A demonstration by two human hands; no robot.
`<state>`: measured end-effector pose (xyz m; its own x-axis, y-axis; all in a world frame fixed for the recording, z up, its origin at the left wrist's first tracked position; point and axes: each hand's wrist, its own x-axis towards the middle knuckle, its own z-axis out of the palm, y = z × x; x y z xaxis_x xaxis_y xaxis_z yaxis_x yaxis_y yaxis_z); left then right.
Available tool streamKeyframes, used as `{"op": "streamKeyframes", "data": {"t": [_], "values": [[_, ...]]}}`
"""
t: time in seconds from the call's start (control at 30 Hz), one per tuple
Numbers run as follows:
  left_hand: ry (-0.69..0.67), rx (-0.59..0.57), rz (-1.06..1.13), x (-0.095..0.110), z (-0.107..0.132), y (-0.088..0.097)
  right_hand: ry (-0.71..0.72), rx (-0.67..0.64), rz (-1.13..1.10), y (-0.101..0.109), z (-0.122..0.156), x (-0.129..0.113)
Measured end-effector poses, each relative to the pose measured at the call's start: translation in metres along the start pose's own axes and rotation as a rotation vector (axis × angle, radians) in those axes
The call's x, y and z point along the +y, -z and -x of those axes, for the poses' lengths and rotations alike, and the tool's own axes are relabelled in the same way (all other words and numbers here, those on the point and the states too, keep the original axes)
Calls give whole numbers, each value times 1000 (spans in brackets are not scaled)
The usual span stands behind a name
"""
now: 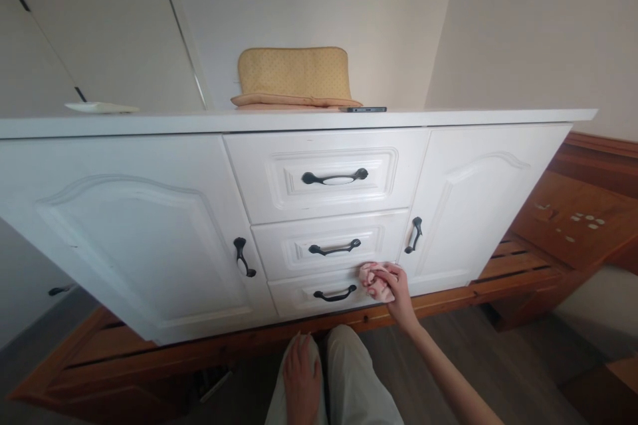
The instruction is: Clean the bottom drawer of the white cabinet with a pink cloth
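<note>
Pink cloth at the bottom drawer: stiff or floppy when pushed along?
Likely floppy: the pink cloth is bunched in folds under the right hand. Probably light, since it sits wadded in the grip. It may drag and crumple against the bottom drawer rather than slide cleanly.

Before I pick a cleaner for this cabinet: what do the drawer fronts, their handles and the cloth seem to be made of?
Bottom drawer front: probably painted wood or board, white with a soft sheen and moulded panel. Drawer handle: likely dark metal, thin and curved; the top handle has a white, possibly ceramic, insert. Pink cloth: soft crumpled fabric, bunched in the right hand.
</note>
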<state>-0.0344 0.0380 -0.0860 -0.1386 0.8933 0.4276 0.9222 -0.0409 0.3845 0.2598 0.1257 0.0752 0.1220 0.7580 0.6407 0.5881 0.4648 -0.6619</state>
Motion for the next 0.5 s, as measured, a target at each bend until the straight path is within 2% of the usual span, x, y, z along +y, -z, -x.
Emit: {"op": "streamKeyframes", "data": {"t": [0.1, 0.17, 0.27, 0.37, 0.43, 0.5], "values": [[-65, 67, 242, 29, -34, 24, -233, 198, -105, 7, 27, -6], [-119, 62, 363, 56, -64, 43, -407, 271, -203, 11, 56, -9], [-210, -155, 419, 90, -104, 60, -748, 311, -438, 15, 111, -13], [-218, -249, 401, 104, -121, 56, -1034, 233, -619, 22, 167, -18], [-205, -261, 390, 106, -123, 50, -1089, 121, -634, 29, 194, -24], [-182, -268, 382, 107, -119, 47, -1066, 35, -620, 37, 207, -33]]}}
